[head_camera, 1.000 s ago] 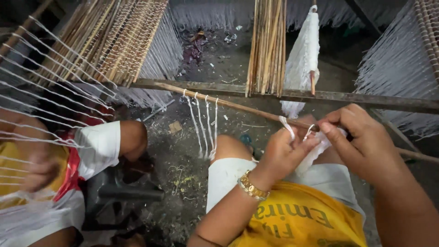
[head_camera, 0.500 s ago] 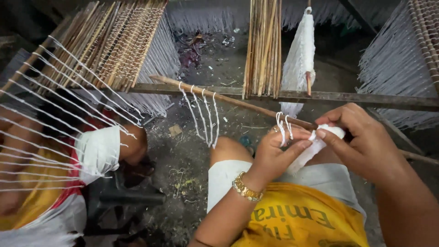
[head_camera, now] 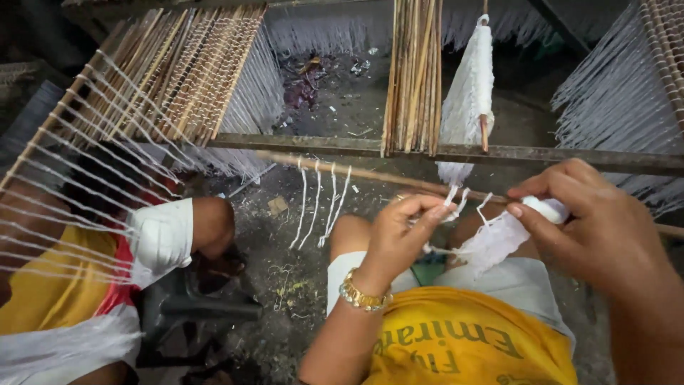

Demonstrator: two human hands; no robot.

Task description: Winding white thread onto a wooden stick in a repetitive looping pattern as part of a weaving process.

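My left hand (head_camera: 399,239), with a gold bracelet on the wrist, pinches a white cord just below a thin wooden stick (head_camera: 370,175) that slants across in front of me. To its right, my right hand (head_camera: 598,228) grips a bundle of white cords (head_camera: 491,242), whose loose ends stretch toward the left hand. A few short cords loop over the stick between the two hands. Farther left on the stick, three white cords (head_camera: 317,207) hang down.
A wooden beam (head_camera: 570,157) runs across behind the stick. Racks of sticks strung with white cords lean at the left (head_camera: 164,78) and right (head_camera: 627,93). A stick bundle (head_camera: 413,71) and a white cord hank (head_camera: 470,85) stand on the beam. Another person's knee (head_camera: 214,224) is at the left.
My left hand has slid down and left off the stick, drawing a cord out of the bundle. Fresh cord loops now hang on the stick beside my hands.
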